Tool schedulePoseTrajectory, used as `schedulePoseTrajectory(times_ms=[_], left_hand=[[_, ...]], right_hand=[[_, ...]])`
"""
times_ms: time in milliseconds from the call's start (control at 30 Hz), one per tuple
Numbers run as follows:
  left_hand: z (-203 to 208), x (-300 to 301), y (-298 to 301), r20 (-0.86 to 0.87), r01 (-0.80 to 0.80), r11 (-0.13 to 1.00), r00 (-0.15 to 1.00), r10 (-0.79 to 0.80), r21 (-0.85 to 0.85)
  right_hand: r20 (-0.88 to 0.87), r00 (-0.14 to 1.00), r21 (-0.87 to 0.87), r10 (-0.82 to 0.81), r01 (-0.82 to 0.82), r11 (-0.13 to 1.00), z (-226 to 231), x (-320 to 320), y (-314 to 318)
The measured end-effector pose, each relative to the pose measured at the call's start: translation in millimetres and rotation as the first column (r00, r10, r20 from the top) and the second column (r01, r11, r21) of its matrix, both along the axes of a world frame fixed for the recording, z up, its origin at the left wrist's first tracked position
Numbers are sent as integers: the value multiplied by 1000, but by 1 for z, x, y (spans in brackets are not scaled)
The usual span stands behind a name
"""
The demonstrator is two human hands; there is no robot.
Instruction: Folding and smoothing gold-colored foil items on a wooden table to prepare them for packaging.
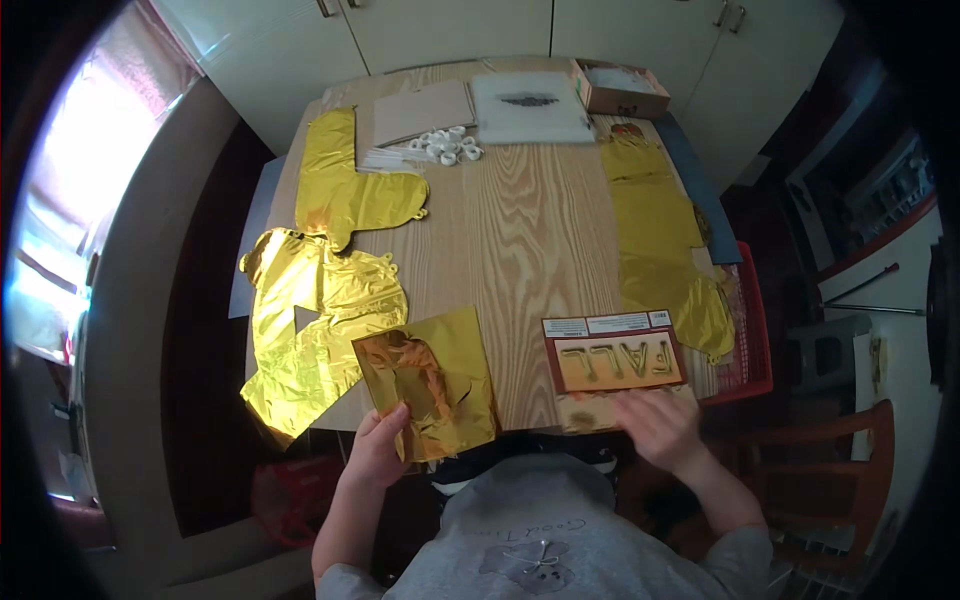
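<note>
My left hand (pixel 383 446) grips a folded gold foil balloon (pixel 462 370) by its lower left edge, thumb on top. The balloon is creased and shiny, held over the table's near edge. Over the lower part of a flat printed package (pixel 618 362), my right hand (pixel 662 428) has its fingers closed together at the edge. The package has a red border and a picture of gold letter balloons. Left of my left hand, a flat gold foil balloon (pixel 310 330) hangs partly over the table's edge. Beyond it lies an L-shaped gold foil balloon (pixel 335 185).
More gold foil (pixel 655 220) lies along the table's (pixel 510 230) right side. At the back are white ribbon rolls (pixel 447 146), a grey-brown board (pixel 420 110), a translucent flat pack (pixel 530 120) and a cardboard box (pixel 622 98). A red basket (pixel 755 330) and wooden chair (pixel 872 480) stand to the right.
</note>
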State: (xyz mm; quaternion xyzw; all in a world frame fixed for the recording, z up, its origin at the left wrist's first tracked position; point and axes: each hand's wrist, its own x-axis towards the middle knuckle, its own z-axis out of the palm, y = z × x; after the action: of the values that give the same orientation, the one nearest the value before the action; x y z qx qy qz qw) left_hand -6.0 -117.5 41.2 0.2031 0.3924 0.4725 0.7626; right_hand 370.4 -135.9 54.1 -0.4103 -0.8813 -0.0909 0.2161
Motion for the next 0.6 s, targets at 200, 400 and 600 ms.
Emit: schedulePoseTrajectory(times_ms=[200, 400, 600], left_hand=[[0, 10, 10, 194, -36, 987, 981, 5, 157], [-13, 40, 31, 196, 76, 997, 978, -72, -13], [-41, 57, 40, 173, 180, 940, 976, -134, -291]], right_hand=[[-758, 538, -461, -368, -42, 887, 40, -15, 47], [-593, 30, -609, -804, -671, 424, -19, -73, 96], [-496, 85, -571, -864, -781, 251, -36, -67, 106]])
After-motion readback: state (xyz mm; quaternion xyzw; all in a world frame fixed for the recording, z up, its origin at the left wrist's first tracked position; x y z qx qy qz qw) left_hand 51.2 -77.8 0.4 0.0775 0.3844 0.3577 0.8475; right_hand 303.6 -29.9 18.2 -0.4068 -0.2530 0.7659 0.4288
